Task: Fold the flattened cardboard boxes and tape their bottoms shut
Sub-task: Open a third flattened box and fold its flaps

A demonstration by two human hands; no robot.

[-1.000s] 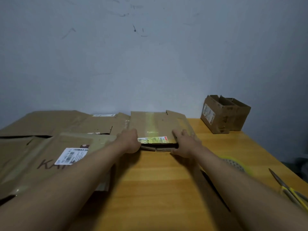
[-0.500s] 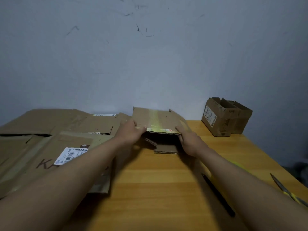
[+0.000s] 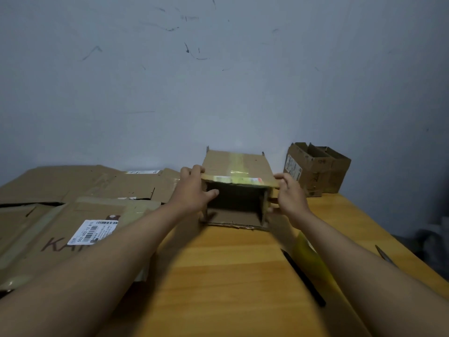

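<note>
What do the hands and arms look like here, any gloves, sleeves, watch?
Both arms are bare from the bottom edge of the frame to the fingertips: no sleeves in view. The left hand and the right hand have no gloves, and no watch, band or ring shows on either wrist or on the visible fingers. No cables or markings.

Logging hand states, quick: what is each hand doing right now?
Left hand: grips the cardboard box at its left edge.
Right hand: grips the box's right edge.

Bare table lies open between the arms; flat cardboard crowds the left, a pen the right.
</note>
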